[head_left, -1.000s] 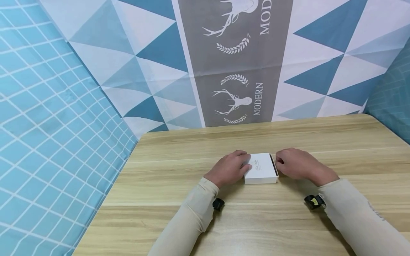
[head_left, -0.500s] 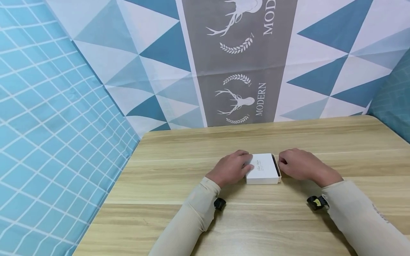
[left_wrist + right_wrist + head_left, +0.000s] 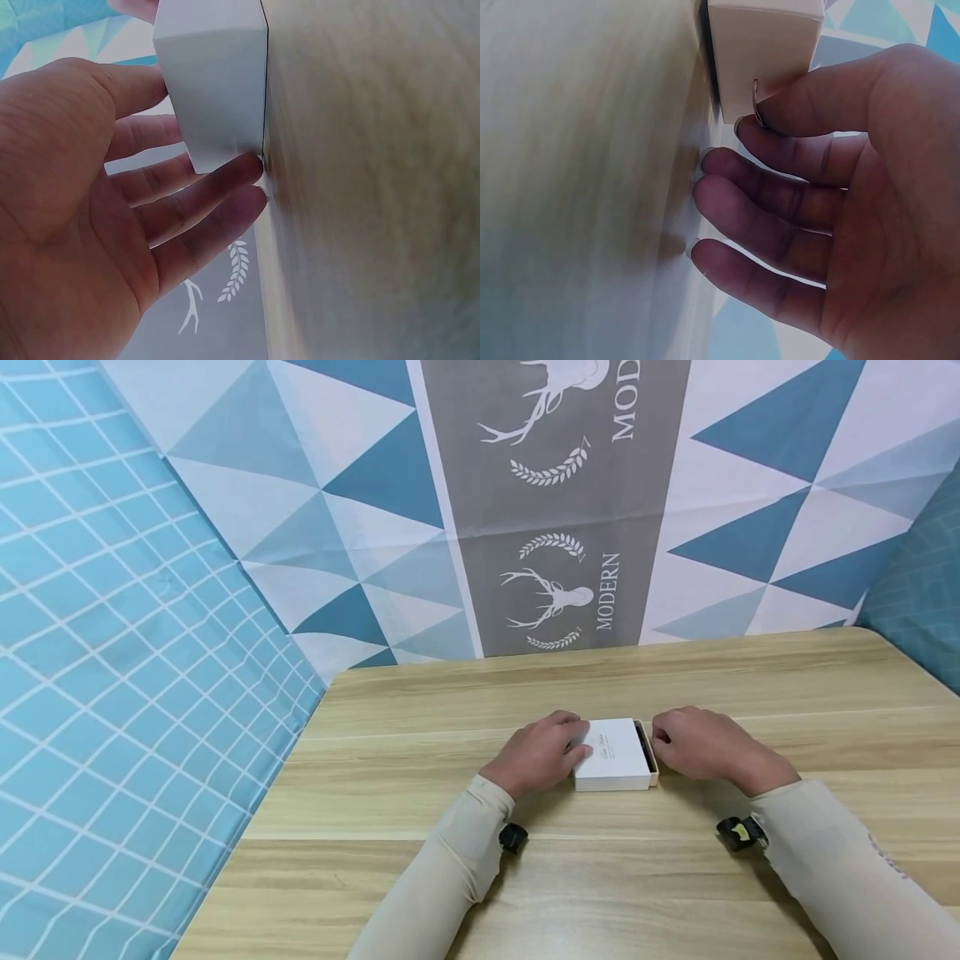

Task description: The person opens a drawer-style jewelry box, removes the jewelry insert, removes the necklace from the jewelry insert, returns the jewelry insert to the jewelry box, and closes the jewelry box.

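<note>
A small white drawer box [image 3: 615,752] with faint lettering on top lies on the table. Its inner tray [image 3: 761,52] pokes out a little from the sleeve's right end, with a dark strip of the inside showing. My left hand [image 3: 536,756] holds the sleeve from the left, thumb and forefinger over the top. In the left wrist view, the other fingers lie against the white end wall [image 3: 221,90]. At the opposite end, my right hand [image 3: 697,743] pinches a thin ribbon pull tab [image 3: 755,101] between thumb and forefinger, the remaining fingers curled beside the tabletop.
The box stands on a wood-grain table [image 3: 600,877], whose far edge meets a patterned cloth backdrop [image 3: 555,527]. A blue checked cloth [image 3: 112,652] hangs along the left side. Each wrist wears a small black device, such as the right wrist's camera [image 3: 738,833].
The inner tray has slid slightly to the right out of the sleeve, widening the dark gap, along with my right hand. My left hand stays on the sleeve.
</note>
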Motion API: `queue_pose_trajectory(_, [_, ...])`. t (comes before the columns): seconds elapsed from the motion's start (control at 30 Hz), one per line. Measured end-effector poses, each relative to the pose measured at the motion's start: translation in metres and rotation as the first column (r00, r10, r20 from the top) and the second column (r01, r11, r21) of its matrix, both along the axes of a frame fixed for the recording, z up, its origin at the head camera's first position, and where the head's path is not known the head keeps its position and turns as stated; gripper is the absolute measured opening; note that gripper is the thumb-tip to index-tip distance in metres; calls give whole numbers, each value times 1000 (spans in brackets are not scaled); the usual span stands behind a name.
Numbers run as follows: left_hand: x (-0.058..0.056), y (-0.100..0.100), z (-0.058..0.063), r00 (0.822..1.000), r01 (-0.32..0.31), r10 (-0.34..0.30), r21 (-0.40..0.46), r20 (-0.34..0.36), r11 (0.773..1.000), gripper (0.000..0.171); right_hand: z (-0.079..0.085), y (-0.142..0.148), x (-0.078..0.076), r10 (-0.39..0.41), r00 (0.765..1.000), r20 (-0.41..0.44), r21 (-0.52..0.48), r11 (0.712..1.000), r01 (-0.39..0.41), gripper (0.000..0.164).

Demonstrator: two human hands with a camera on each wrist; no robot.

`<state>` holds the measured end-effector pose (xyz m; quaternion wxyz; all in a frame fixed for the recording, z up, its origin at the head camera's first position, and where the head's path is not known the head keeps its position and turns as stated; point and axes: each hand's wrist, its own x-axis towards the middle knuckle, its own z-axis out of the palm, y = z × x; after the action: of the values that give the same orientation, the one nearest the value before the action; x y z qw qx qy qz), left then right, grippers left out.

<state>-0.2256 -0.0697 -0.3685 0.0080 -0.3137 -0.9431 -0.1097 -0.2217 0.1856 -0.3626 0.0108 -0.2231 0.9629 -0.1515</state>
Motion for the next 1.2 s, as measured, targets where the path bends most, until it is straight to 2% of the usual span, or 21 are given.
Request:
queue_pose_trajectory(0.53, [2,1,2,1000,-24,24,-2,1,1000,42,0,3,-2,-1,1000,24,-3,1000,1,27])
queue_pose_trajectory(0.93, [3,2,3,999,-28,28,-10,19,1000,44,-2,8,-4,4,999,53,-40,999,-2,28])
queue_pose_trajectory(1.2, [2,2,2,1000,-26,27,-17,14,1000,44,-3,10,-5,30,999,39,-70,997,-27,28])
